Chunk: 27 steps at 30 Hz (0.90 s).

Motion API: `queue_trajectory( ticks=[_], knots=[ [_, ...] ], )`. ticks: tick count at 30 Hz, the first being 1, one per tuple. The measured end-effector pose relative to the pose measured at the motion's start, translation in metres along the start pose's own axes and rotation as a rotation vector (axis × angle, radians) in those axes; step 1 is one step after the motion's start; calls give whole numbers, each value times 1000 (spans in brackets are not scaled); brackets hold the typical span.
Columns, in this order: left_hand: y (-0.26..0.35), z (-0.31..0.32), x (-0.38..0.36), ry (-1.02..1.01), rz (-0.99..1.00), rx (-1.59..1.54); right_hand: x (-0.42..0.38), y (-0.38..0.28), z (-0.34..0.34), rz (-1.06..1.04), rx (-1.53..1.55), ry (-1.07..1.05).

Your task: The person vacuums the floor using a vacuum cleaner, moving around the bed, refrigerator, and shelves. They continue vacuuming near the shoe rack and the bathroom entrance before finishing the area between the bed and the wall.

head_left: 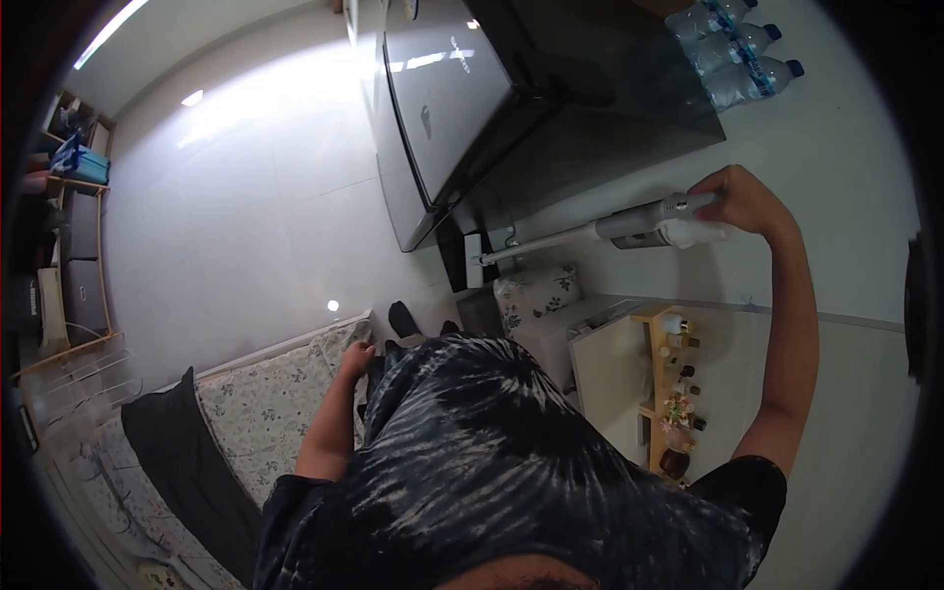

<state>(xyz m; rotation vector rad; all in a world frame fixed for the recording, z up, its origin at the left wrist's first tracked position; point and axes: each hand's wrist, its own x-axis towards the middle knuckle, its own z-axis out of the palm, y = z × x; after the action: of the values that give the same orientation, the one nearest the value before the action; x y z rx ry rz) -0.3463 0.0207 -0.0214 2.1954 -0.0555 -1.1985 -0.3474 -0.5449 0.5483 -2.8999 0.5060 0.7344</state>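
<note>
The stick vacuum (590,231) is held up by its handle, with the right hand (737,197) wrapped tight around it. Its head is pointed under the dark table (610,108). It should be kept steady and pushed slowly. The left hand (356,356) is rested on the flowery mattress (265,403), fingers loosely curled.

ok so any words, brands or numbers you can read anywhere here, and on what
None can be read.
Dark cabinet: a pale line of lettering and a small mark on its front, too small and blurred to read.
Water bottles: blue labels, text too small to read.
Stick vacuum gripped by the right hand: no legible marking.
Small bottles on the wooden shelf: labels too small to read.
</note>
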Motion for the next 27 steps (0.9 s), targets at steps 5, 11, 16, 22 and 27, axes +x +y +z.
queue_trajectory(
  ticks=[5, 11, 16, 22, 27],
  knots=[
    [-15, 3, 6, -53, -27, 37, -2, 0, -29, 268, 178, -23],
    [-7, 2, -4, -43, -54, 7, -8, 24, -46, 345, 332, 9],
    [-3, 6, -3, -45, -40, 28, -11, 29, -56, 397, 389, 0],
    [-13, 16, 14, -58, -78, -49, -12, 24, -61, 343, 265, -56],
    [-6, 17, 6, -53, -36, 102, -22, -7, -56, 392, 155, -91]
  ],
)
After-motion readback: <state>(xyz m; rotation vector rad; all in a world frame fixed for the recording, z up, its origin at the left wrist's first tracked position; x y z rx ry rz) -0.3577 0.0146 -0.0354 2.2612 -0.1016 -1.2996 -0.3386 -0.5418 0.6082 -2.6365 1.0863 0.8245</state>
